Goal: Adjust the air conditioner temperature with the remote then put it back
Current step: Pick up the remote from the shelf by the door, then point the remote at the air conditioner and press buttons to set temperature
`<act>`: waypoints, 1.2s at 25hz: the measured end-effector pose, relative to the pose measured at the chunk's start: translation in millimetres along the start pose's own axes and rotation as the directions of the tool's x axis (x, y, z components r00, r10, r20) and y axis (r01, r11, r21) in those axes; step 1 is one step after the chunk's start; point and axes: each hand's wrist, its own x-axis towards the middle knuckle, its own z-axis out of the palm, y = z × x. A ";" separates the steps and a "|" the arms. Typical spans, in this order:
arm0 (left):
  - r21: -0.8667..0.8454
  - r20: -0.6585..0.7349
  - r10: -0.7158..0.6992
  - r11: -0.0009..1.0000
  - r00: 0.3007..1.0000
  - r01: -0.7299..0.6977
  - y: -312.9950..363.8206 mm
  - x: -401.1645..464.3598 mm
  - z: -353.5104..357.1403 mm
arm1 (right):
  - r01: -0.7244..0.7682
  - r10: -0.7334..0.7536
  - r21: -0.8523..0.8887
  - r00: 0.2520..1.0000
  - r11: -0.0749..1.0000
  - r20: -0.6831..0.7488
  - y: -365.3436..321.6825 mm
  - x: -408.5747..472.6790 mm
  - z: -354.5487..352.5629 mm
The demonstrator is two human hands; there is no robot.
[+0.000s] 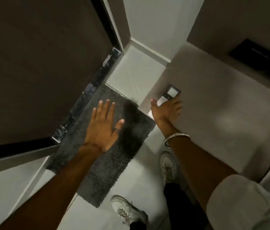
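The remote (171, 93) is a slim white unit with a dark-framed screen at its top. It lies flat against the grey wall panel (214, 100) on the right. My right hand (166, 112) covers its lower half, thumb spread to its left and fingers curled at its right edge. Whether the hand grips it I cannot tell. A metal bangle sits on that wrist. My left hand (103, 125) hovers flat over the dark mat (97, 171), fingers apart, a dark ring on one finger, holding nothing.
A dark door or panel (39, 63) with a black frame fills the left. White floor tiles (136, 70) run between it and the wall. My two white sneakers (126, 209) stand below. A black slot (260, 55) sits high on the right wall.
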 end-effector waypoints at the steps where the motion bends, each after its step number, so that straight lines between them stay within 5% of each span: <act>1: 0.006 -0.016 0.010 1.000 1.000 -0.010 -5.3 0.0 3.6 | 0.031 -0.032 -0.031 0.999 0.999 -0.040 -1.2 1.9 6.0; 3: 0.027 -0.020 -0.004 1.000 1.000 0.005 -16.8 -7.7 0.7 | 0.028 -0.029 -0.013 0.998 1.000 -0.061 -3.1 1.0 9.0; 8: -0.048 -0.121 -0.068 0.997 0.990 0.062 -26.5 -46.4 -48.3 | -0.156 0.001 0.440 0.943 0.884 0.333 -16.7 -33.2 -20.8; 11: -0.040 -0.276 -0.080 0.997 0.958 0.072 -30.3 -84.6 -125.2 | -0.216 -0.233 0.658 0.819 0.722 0.525 -52.0 -99.6 -82.2; 14: -0.012 -0.439 -0.068 0.997 0.896 0.070 -33.2 -116.3 -222.8 | -0.076 -0.534 0.757 0.663 0.649 0.525 -115.1 -172.2 -164.1; 18: 0.092 -0.727 -0.015 0.989 0.687 0.118 -34.4 -210.9 -400.2 | 0.036 -0.832 0.911 0.424 0.411 0.358 -204.2 -301.4 -322.7; 21: 0.140 -0.885 0.033 0.970 0.464 0.197 -36.0 -306.2 -512.9 | 0.163 -0.948 0.960 0.261 0.228 0.181 -247.7 -405.1 -441.2; 26: 0.169 -0.984 0.141 0.937 0.110 0.305 -43.9 -457.6 -644.2 | 0.280 -0.998 0.958 0.011 -0.057 -0.063 -278.1 -546.5 -592.5; 30: 0.119 -0.984 0.158 0.924 -0.079 0.364 -50.6 -537.2 -702.0 | 0.231 -0.976 0.957 -0.169 -0.176 -0.139 -276.4 -618.9 -661.0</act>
